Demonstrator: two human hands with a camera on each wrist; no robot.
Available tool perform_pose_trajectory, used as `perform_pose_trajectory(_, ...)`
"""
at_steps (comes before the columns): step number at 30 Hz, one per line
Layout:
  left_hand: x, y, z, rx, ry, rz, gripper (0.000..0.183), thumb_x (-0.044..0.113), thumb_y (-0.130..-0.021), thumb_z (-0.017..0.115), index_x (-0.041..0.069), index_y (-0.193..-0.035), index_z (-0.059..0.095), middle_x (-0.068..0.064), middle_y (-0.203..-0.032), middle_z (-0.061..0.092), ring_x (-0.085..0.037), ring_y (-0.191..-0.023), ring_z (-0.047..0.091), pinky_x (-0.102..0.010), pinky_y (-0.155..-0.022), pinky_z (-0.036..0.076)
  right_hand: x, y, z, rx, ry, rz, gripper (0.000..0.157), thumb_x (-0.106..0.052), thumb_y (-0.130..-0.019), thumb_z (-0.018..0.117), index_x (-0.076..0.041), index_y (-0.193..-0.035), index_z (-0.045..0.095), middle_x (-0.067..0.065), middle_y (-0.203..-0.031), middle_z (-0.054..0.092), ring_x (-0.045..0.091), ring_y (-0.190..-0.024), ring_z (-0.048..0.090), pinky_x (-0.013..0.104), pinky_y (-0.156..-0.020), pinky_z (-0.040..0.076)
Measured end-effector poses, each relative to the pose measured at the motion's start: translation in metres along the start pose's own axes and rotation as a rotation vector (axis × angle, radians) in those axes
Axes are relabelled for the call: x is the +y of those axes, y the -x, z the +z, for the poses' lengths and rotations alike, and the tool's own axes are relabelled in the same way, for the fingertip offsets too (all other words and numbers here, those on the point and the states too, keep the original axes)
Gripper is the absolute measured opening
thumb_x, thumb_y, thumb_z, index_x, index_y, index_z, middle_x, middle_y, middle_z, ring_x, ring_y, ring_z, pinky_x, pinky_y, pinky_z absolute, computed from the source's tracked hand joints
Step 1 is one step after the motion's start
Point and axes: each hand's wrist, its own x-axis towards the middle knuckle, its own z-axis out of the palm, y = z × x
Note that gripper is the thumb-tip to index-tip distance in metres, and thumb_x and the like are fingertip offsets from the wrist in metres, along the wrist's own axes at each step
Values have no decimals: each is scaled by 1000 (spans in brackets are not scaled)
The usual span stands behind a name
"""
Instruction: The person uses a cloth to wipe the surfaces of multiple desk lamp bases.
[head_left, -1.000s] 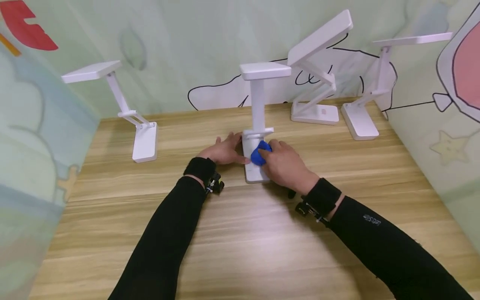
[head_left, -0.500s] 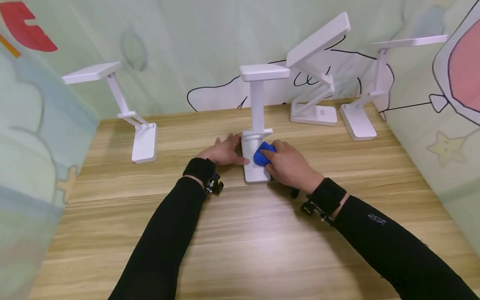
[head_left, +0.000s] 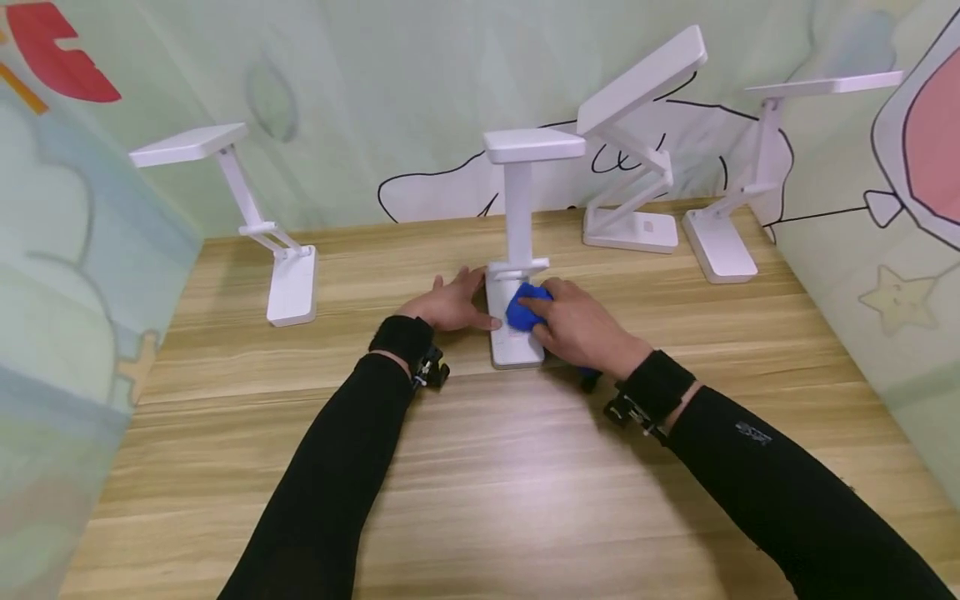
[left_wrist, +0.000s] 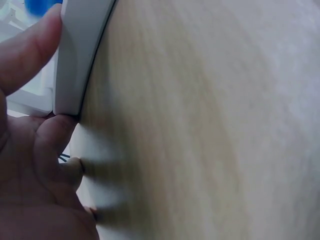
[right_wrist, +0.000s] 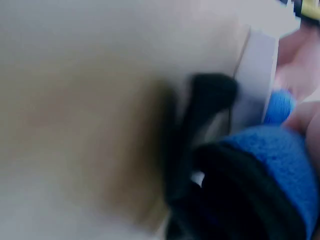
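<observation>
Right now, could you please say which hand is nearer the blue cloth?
Right: the right hand holds the blue cloth on a lamp base; the left hand touches the base's left side, apart from the cloth.

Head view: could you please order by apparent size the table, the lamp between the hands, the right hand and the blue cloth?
1. Table
2. Lamp
3. Right hand
4. Blue cloth, partly covered by that hand

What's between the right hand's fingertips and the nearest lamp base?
A blue cloth: the right hand holds it on that lamp base, as the head view shows.
</observation>
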Motion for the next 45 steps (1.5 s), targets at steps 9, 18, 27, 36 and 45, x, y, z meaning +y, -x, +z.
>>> perform_pose_trajectory(9, 0, 2, -1, 3, -9, -2, 101, 46, -85, 70, 9, -155, 8, -10, -162, 14, -23, -146, -12, -52, -115, -17, -17, 8, 5, 62, 45, 10, 42, -19, -85, 62, -4, -124, 64, 23, -109, 58, 32, -92, 55, 47, -78, 52)
perform_pose_trajectory(18, -1, 6, -5, 6, -18, -2, 99, 46, -85, 69, 9, -155, 9, -11, -162, 13, -24, -146, -11, -53, -115, -16, -57, 28, 10, 62, 251, -277, 44, -26, -89, 60, -9, -130, 61, 17, -114, 58, 33, -98, 54, 46, -79, 52)
perform_pose_trajectory(27, 1, 4, -4, 10, 9, 8, 99, 44, -84, 72, 9, -154, 12, -10, -161, 20, -25, -146, -10, -54, -115, -15, -49, 31, 4, -3, 361, -392, 28, -27, -95, 59, -21, -121, 67, 12, -113, 56, 31, -94, 50, 42, -72, 44)
perform_pose_trajectory(36, 2, 2, -5, -1, 19, 0, 101, 42, -82, 74, 8, -154, 12, -9, -161, 19, -24, -146, -11, -52, -115, -16, -23, 51, -11, -83, 358, -359, 30, -30, -91, 66, -24, -120, 68, 11, -114, 57, 30, -89, 49, 43, -73, 44)
perform_pose_trajectory(45, 2, 1, -3, -5, 22, -18, 103, 43, -82, 74, 8, -155, 10, -9, -161, 18, -23, -146, -11, -50, -115, -16, -4, 59, -11, -63, 267, -310, 26, -28, -90, 64, -28, -115, 71, 11, -116, 58, 30, -97, 51, 47, -79, 48)
